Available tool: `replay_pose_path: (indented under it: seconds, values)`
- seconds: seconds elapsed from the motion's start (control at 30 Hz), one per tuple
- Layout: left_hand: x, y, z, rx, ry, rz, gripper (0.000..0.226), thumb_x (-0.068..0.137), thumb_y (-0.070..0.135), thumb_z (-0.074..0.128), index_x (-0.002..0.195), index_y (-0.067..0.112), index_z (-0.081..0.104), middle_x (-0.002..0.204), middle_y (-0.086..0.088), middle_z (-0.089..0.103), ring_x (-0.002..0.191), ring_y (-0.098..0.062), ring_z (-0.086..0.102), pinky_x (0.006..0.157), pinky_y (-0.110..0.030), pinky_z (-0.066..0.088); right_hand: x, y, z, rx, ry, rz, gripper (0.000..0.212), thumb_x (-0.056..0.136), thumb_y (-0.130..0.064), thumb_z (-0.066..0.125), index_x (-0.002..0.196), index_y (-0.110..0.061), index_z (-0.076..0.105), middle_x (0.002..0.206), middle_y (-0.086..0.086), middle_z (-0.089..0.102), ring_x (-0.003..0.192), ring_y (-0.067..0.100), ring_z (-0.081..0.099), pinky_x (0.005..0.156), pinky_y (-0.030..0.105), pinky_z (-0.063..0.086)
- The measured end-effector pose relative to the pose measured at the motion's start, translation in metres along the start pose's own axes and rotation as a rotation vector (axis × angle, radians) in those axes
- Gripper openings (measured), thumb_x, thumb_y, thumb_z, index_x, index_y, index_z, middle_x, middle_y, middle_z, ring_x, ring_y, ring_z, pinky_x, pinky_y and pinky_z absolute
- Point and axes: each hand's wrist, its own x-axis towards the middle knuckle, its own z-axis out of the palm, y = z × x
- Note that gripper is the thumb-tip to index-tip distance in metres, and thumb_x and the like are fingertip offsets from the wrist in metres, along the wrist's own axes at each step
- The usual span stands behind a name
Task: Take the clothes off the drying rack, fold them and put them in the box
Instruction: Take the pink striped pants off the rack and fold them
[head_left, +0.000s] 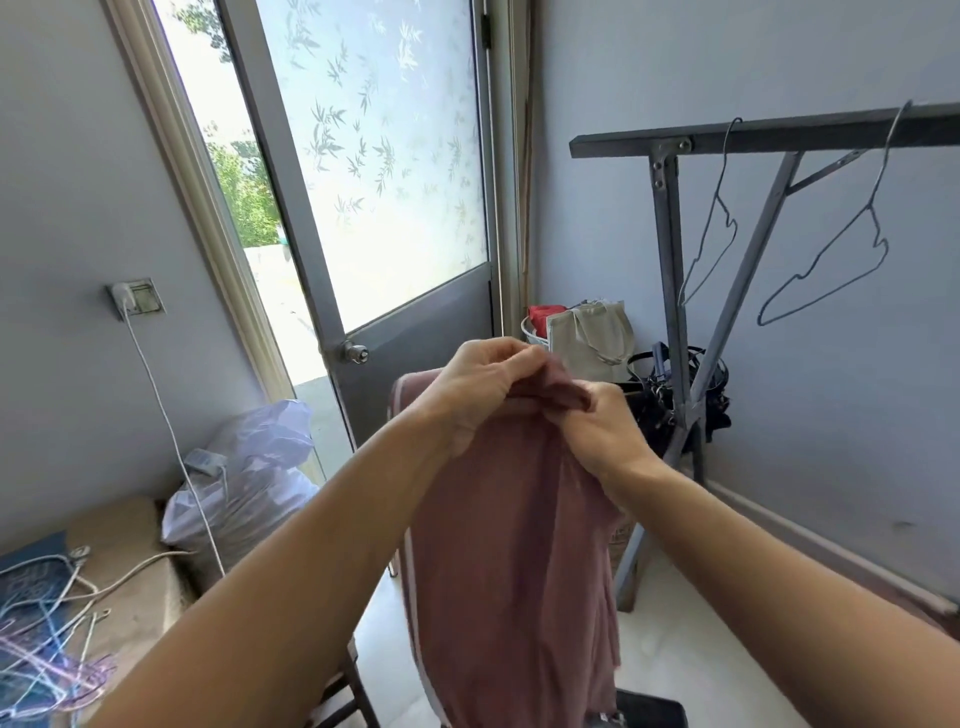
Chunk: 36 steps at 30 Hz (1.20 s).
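Note:
A dusty-pink garment (511, 545) with a pale side stripe hangs down in front of me, held up by its top edge. My left hand (480, 387) grips the bunched top of the cloth from the left. My right hand (605, 423) pinches the same edge just to the right, the two hands almost touching. The grey metal drying rack (670, 218) stands at the right by the wall, with two bare wire hangers (826, 260) on its top bar. A cardboard box (623, 538) shows partly behind the garment; its inside is hidden.
A door (384, 208) with frosted glass stands ajar ahead. Bags (592, 338) and a black tangle sit in the corner behind the rack. A white plastic sack (249, 467), a cable and loose hangers (36, 623) lie at the left. A dark object (649, 709) sits at the bottom.

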Motion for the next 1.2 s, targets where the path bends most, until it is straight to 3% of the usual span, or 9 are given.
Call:
replay_pose_path:
  seconds: [0.17, 0.27, 0.4, 0.6, 0.73, 0.9, 1.0, 1.07, 1.2]
  values:
    - [-0.004, -0.012, -0.056, 0.744, -0.063, 0.196, 0.098, 0.051, 0.055, 0.088, 0.136, 0.049, 0.039, 0.128, 0.014, 0.058, 0.126, -0.015, 0.049, 0.106, -0.035, 0.041, 0.008, -0.019, -0.024, 0.157, -0.228, 0.105, 0.012, 0.094, -0.014, 0.061, 0.092, -0.007, 0.07, 0.083, 0.007, 0.073, 0.076, 0.017, 0.07, 0.074, 0.029, 0.058]
    - [-0.01, -0.021, -0.082, 0.689, -0.3, -0.035, 0.058, 0.061, 0.023, 0.093, 0.113, 0.027, 0.069, 0.097, 0.004, 0.075, 0.092, -0.018, 0.072, 0.079, -0.032, 0.058, 0.014, -0.029, -0.033, 0.103, -0.262, 0.078, 0.009, 0.093, -0.017, 0.062, 0.091, -0.013, 0.07, 0.087, 0.005, 0.073, 0.079, 0.016, 0.069, 0.078, 0.029, 0.058]
    - [-0.017, -0.04, -0.11, 0.62, -0.282, -0.19, 0.014, 0.07, 0.013, 0.086, 0.082, 0.013, 0.078, 0.081, -0.004, 0.077, 0.079, -0.022, 0.073, 0.072, -0.03, 0.057, 0.019, -0.039, -0.048, 0.096, -0.237, 0.109, 0.009, 0.093, -0.02, 0.062, 0.092, -0.015, 0.07, 0.085, 0.003, 0.074, 0.082, 0.018, 0.069, 0.072, 0.029, 0.055]
    - [-0.026, -0.077, -0.095, -0.447, -0.058, -0.093, 0.072, 0.047, 0.032, 0.096, 0.109, 0.005, 0.073, 0.112, -0.018, 0.071, 0.096, -0.029, 0.071, 0.079, -0.039, 0.06, 0.025, -0.043, -0.063, 0.324, -0.209, 0.212, 0.015, 0.095, -0.022, 0.058, 0.097, -0.011, 0.068, 0.084, 0.006, 0.076, 0.073, 0.018, 0.073, 0.071, 0.034, 0.057]
    - [-0.036, -0.077, -0.069, -0.291, 0.004, -0.195, 0.051, 0.071, 0.017, 0.083, 0.118, 0.003, 0.066, 0.108, -0.015, 0.073, 0.091, -0.023, 0.073, 0.075, -0.031, 0.06, 0.03, -0.035, -0.067, 0.403, -0.166, 0.281, 0.018, 0.095, -0.025, 0.057, 0.102, -0.011, 0.067, 0.091, 0.008, 0.074, 0.074, 0.018, 0.073, 0.067, 0.033, 0.06]
    - [-0.026, -0.063, -0.065, -0.306, 0.192, -0.163, 0.021, 0.077, 0.021, 0.074, 0.089, 0.005, 0.073, 0.085, -0.012, 0.074, 0.07, -0.017, 0.071, 0.063, -0.026, 0.059, 0.024, -0.007, -0.085, 0.418, -0.261, 0.425, 0.045, 0.082, -0.046, 0.066, 0.11, -0.011, 0.069, 0.098, 0.01, 0.074, 0.084, 0.023, 0.072, 0.074, 0.036, 0.058]
    - [-0.023, -0.063, -0.059, -0.358, 0.233, -0.188, 0.012, 0.085, 0.015, 0.071, 0.086, 0.003, 0.072, 0.076, -0.01, 0.073, 0.063, -0.017, 0.07, 0.059, -0.027, 0.06, 0.01, 0.027, -0.079, 0.119, -0.42, 0.5, 0.054, 0.067, -0.018, 0.082, 0.114, 0.0, 0.065, 0.091, 0.013, 0.072, 0.076, 0.021, 0.068, 0.07, 0.033, 0.057]
    - [-0.022, -0.061, -0.059, -0.363, 0.244, -0.211, 0.014, 0.085, 0.017, 0.072, 0.085, 0.003, 0.073, 0.075, -0.01, 0.073, 0.063, -0.017, 0.07, 0.057, -0.026, 0.058, 0.011, 0.041, -0.068, 0.056, -0.31, 0.457, 0.052, 0.074, 0.005, 0.069, 0.125, 0.002, 0.06, 0.103, 0.018, 0.07, 0.082, 0.02, 0.064, 0.072, 0.032, 0.053]
    - [-0.02, -0.059, -0.069, -0.081, 0.303, -0.184, 0.016, 0.09, 0.02, 0.069, 0.076, 0.015, 0.074, 0.066, 0.002, 0.07, 0.062, -0.009, 0.066, 0.053, -0.018, 0.052, 0.018, 0.042, -0.063, 0.355, -0.096, 0.32, 0.071, 0.091, 0.011, 0.05, 0.146, -0.032, 0.036, 0.109, 0.003, 0.068, 0.085, 0.016, 0.061, 0.072, 0.029, 0.052]
